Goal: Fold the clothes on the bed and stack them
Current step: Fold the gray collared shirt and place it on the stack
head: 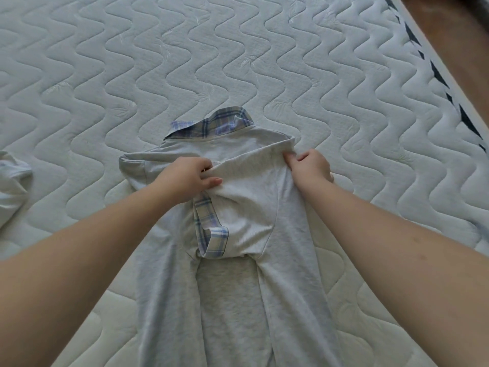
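The left hand (189,176) and right hand (312,166), set apart, each pinch a fold of the light grey plaid-collared cotton shirt (238,260), which lies lengthwise between them on the white quilted bed (158,62).

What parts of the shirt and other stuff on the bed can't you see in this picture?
Head view only:
- The gray shirt's bottom hem: cut off by the lower picture edge.
- The white cloth at the left: mostly cut off by the left edge, so what garment it is cannot be told.
- Left hand's and right hand's fingertips: tucked into the shirt fold they pinch.
- The brown strip past the mattress: blurred, cut by the corner.
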